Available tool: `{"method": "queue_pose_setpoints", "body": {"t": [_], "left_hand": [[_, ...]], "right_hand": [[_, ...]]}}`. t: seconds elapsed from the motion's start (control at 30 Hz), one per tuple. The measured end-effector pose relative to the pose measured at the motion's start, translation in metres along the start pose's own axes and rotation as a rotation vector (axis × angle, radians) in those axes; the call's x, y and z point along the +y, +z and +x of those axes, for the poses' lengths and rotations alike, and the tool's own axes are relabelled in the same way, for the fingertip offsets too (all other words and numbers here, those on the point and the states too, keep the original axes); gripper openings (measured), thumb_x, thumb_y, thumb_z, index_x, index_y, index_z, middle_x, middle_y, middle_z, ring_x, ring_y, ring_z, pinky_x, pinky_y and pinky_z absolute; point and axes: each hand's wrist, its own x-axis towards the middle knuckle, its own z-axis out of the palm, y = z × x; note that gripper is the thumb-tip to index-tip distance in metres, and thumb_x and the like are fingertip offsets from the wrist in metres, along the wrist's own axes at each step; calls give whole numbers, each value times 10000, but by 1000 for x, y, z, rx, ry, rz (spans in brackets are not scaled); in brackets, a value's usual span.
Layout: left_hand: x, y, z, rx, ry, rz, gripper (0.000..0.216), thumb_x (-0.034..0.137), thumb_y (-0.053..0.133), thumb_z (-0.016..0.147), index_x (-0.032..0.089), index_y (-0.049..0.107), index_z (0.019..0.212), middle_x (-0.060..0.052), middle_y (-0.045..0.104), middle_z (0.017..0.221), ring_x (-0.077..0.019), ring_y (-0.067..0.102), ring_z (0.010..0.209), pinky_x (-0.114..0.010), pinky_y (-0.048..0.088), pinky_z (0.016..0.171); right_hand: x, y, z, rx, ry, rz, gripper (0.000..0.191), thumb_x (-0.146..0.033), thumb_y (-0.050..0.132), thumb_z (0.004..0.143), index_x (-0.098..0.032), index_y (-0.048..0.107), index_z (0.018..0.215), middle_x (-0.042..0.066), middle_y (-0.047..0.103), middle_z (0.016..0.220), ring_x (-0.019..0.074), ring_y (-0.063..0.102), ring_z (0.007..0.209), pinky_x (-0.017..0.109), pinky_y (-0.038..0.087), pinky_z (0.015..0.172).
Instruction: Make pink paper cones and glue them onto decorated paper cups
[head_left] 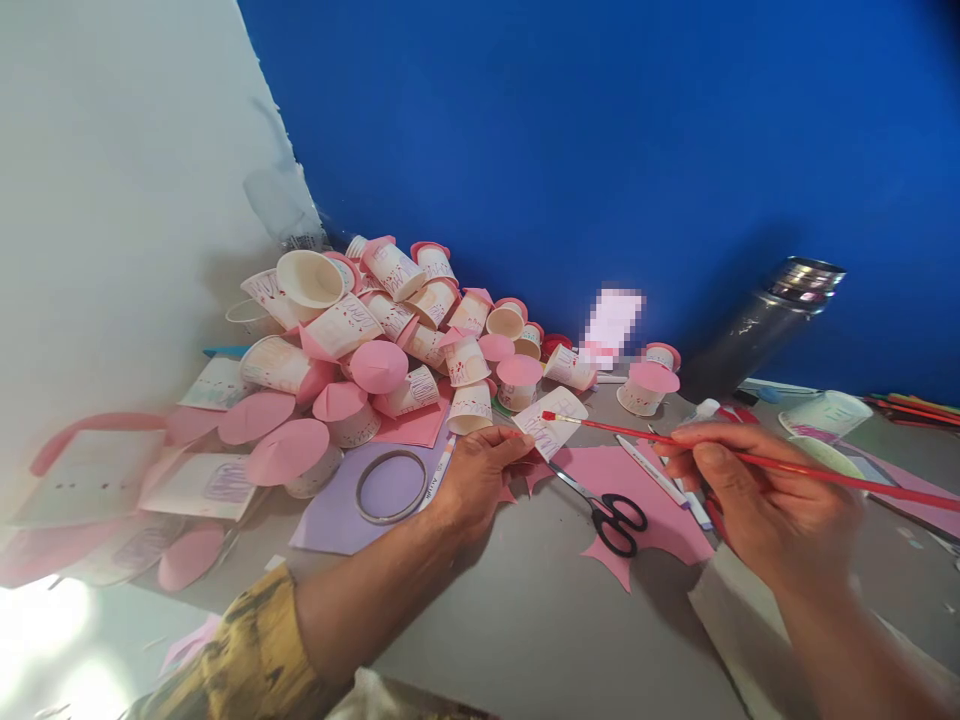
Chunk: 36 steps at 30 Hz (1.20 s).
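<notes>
My left hand (474,478) is closed on a white paper cup (564,408) with purple drawn lines, tilted on its side. My right hand (772,500) pinches a thin red paintbrush (615,429) by its handle. The red-tinted bristles are over the side of the cup; whether they touch it I cannot tell. Below the cup lie black-handled scissors (619,523), partly on a cut sheet of pink paper (652,478). A white marker pen (649,468) rests on that sheet near my right fingers.
Piled at the left are several decorated paper cups (341,325) with pink paper cone tops (289,452). A tape ring (391,487) lies on purple paper (330,520). A dark flask (750,335) stands at the back right, near another cup (825,412) and coloured pencils (915,408).
</notes>
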Motion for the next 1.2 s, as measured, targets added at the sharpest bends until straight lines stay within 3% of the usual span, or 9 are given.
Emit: {"method": "queue_pose_setpoints", "body": {"t": [0.17,0.67,1.2], "left_hand": [[1,1,-1,-2,0,3,284,349,873,631,132,696,678,-83,727,755,-161,650,708,-300,494,711],[4,2,-2,-17,-60,-24,302,346,866,648,102,717,743,-129,739,839,-178,654,704,-271,475,574],[5,3,-2,16,-62,-11,195,267,805,711,92,723,731,-125,742,823,-170,678,715,-270,512,658]], "right_hand": [[6,-2,0,-33,2,-19,153,-351,682,925,-236,782,931,39,747,765,169,698,623,264,606,515],[-5,0,-2,-12,51,1,144,-347,665,943,-252,772,926,19,726,753,147,659,626,250,553,535],[2,-2,1,-18,27,-12,144,-357,677,935,-248,770,939,30,753,774,152,669,625,262,556,532]]}}
